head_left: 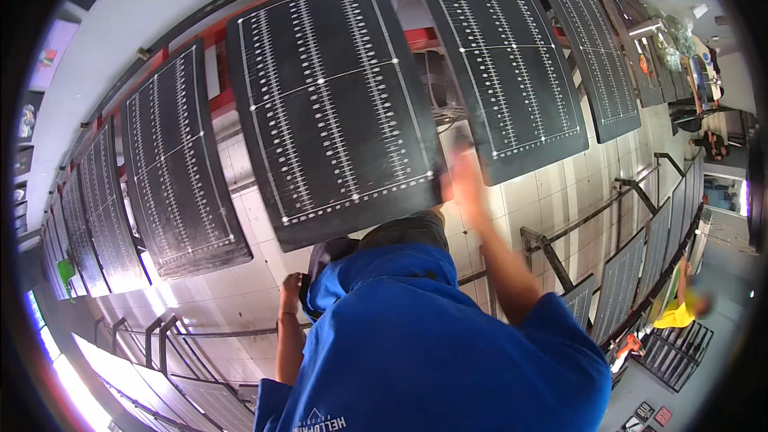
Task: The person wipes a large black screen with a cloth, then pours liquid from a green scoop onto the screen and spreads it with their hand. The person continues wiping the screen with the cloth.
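Head view: right hand [466,180], blurred but flat and released, is being pressed against the black panel [336,104] on the red rack [420,36]; left hand [291,284] is being hung low, grip unclear.

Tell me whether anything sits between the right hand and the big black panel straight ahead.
Nothing visible does. The right hand, blurred, is raised at the lower right corner of the black panel, in the gap beside the neighbouring panel. Whether it touches the edge cannot be told.

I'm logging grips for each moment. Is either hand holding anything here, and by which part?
The right hand, blurred, is at the lower right edge of the large black lined panel; a grip cannot be told. The left hand hangs low, apparently empty.
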Motion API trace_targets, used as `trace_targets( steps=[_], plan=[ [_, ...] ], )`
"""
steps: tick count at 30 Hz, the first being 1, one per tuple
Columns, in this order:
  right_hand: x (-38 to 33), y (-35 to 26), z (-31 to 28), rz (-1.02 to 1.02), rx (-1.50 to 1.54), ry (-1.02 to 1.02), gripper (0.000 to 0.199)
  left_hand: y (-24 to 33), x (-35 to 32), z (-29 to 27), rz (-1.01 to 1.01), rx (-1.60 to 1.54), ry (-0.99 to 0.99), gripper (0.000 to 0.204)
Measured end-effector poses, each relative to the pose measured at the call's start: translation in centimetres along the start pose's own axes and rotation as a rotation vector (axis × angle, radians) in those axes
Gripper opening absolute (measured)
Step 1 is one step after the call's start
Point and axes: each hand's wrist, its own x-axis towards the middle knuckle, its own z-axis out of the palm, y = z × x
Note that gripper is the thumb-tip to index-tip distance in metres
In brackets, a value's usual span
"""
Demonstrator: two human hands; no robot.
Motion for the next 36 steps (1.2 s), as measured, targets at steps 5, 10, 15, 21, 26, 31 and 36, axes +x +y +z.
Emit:
trace_targets(
  steps=[5, 10, 15, 21, 26, 31, 36],
  plan=[
    [-10.4, -17.9, 6.4, -0.4, 0.211, -0.942, 0.048, 3.2, -2.1, -11.0, -0.14, -0.13, 0.134, 0.038],
    [-4.9, -9.2, -0.2, 0.003, 0.82, -0.166, 0.042, -1.6, -4.2, -16.5, -0.241, -0.101, 0.186, 0.033],
    [-9.4, 2.0, 15.5, -0.153, -0.475, 0.479, 0.039, 1.8, 0.1, -14.1, 0.126, 0.569, -0.233, 0.024],
    [-16.2, -21.0, 19.1, -0.546, 0.241, -0.934, 0.047, -2.3, -2.5, -16.9, -0.173, -0.384, -0.032, 0.03],
    [-4.7, -7.8, 6.8, 0.193, 0.489, 0.07, 0.046, -5.1, -6.2, -19.6, -0.321, -0.097, 0.173, 0.035],
    [-13.4, -13.1, 16.5, -0.282, -0.339, 0.064, 0.028, -4.2, -7.0, -20.1, -0.28, -0.068, 0.176, 0.033],
    [-14.5, -21.3, 13.7, -0.536, 0.007, -0.754, 0.044, -2.9, -7.3, -17.9, -0.196, -0.138, 0.154, 0.031]
  ],
)
